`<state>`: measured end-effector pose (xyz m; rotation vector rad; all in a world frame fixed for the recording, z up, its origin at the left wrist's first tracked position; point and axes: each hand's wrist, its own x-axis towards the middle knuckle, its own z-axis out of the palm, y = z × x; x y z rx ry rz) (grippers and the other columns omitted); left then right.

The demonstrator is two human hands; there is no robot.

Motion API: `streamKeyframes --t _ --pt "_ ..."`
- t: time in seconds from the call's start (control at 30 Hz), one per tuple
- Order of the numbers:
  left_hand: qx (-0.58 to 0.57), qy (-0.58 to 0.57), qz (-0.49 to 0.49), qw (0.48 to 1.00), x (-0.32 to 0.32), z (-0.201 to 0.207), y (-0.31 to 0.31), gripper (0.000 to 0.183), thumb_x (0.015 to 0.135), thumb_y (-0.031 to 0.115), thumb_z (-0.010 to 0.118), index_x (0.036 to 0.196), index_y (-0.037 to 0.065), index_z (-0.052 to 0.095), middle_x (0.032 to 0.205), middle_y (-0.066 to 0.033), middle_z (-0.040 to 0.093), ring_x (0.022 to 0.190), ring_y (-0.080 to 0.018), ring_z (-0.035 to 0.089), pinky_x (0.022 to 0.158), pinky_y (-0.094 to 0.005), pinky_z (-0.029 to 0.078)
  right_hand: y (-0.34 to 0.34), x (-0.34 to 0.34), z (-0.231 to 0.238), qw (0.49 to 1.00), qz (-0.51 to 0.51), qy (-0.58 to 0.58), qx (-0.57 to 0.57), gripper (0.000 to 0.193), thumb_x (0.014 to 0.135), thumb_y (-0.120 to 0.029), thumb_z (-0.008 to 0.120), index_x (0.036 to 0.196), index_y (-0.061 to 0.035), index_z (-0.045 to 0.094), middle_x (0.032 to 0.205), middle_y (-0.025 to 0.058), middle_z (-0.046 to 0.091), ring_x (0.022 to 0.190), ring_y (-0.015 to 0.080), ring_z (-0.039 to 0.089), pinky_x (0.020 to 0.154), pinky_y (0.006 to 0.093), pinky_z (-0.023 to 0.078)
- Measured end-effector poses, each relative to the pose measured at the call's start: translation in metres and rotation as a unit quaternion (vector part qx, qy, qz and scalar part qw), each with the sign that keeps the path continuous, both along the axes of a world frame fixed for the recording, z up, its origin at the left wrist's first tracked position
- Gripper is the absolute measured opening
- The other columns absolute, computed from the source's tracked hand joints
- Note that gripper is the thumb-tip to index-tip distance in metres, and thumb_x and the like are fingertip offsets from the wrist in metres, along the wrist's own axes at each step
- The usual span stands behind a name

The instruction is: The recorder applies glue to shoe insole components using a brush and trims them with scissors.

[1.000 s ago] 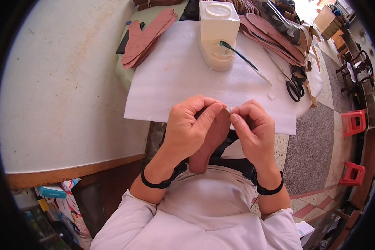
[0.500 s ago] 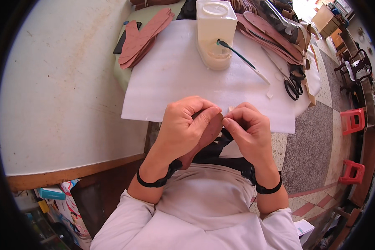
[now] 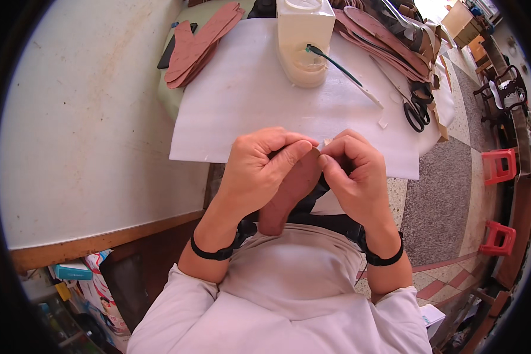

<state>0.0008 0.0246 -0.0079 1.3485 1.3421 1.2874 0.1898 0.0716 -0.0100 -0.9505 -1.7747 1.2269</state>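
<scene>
A reddish-brown leather insole (image 3: 290, 192) hangs in front of my lap, its narrow end pointing down toward my shirt. My left hand (image 3: 255, 166) pinches its upper end between thumb and fingers. At the upper right edge of the same insole, my right hand (image 3: 358, 169) has thumb and forefinger pressed together, close beside the left fingertips. Whatever lies right between the right fingertips is mostly hidden. A small pale scrap (image 3: 327, 142) shows just behind the fingers.
A white foam sheet (image 3: 236, 100) carries a glue container (image 3: 305, 44) with a dark-handled brush (image 3: 342, 72). Black-handled scissors (image 3: 418, 111) lie at the right. Stacked insoles (image 3: 203, 44) sit far left, and more leather pieces (image 3: 383, 44) far right. Red stools (image 3: 500, 166) stand on the floor.
The insole has turned to show more of its face, its lower end now visible below my left hand. Both hands remain at its upper end. The view has shifted slightly.
</scene>
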Motion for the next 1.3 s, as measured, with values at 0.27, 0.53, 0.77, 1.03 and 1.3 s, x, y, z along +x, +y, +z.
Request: streamKeyframes --t 0.27,0.53,0.77,1.03,1.3 --pt "-0.022 -0.032 0.051 0.998 -0.009 -0.006 -0.010 0.015 0.097 0.010 0.074 0.098 -0.005 0.077 0.085 -0.0023 0.073 0.078 -0.0062 0.062 0.069 -0.0224 0.052 -0.003 0.001 -0.003 0.994 -0.085 0.064 -0.024 0.009 0.090 0.003 0.066 0.082 0.0015 0.062 0.080 -0.0001 0.057 0.064 0.0032 0.049 0.056 0.0204 0.040" --pt "-0.014 -0.084 0.050 0.995 -0.002 -0.003 -0.007 0.014 0.096 0.009 0.074 0.103 -0.004 0.075 0.088 -0.0020 0.073 0.080 -0.0058 0.062 0.070 -0.0218 0.052 -0.005 -0.003 -0.002 0.991 -0.072 0.103 -0.043 0.009 0.093 0.002 0.066 0.085 0.0011 0.063 0.078 -0.0017 0.057 0.065 0.0023 0.050 0.057 0.0191 0.041" --pt "-0.030 -0.083 0.003 0.996 0.013 0.002 -0.006 0.013 0.096 0.009 0.072 0.102 -0.002 0.074 0.085 -0.0025 0.074 0.079 -0.0064 0.064 0.071 -0.0237 0.053 -0.007 -0.002 -0.001 0.997 -0.003 0.059 -0.048 0.004 0.095 -0.001 0.068 0.093 0.0024 0.068 0.085 0.0016 0.062 0.068 0.0043 0.055 0.059 0.0208 0.044" --pt "0.013 -0.011 0.065 0.998 -0.017 0.007 -0.014 0.009 0.095 0.006 0.073 0.095 -0.003 0.071 0.083 -0.0019 0.073 0.077 -0.0062 0.063 0.072 -0.0220 0.051 0.014 0.064 0.012 0.958 0.110 -0.121 -0.237 0.011 0.099 -0.007 0.064 0.101 0.0033 0.068 0.080 0.0003 0.064 0.060 0.0026 0.054 0.051 0.0183 0.046" --pt "0.053 0.020 0.090 0.994 -0.053 0.005 -0.026 0.004 0.091 0.000 0.073 0.090 -0.003 0.070 0.080 -0.0004 0.068 0.076 -0.0060 0.060 0.071 -0.0219 0.047 0.001 0.151 -0.004 0.947 0.044 -0.080 -0.308 0.003 0.094 0.002 0.068 0.096 0.0035 0.070 0.079 0.0019 0.069 0.062 0.0030 0.057 0.054 0.0183 0.045"
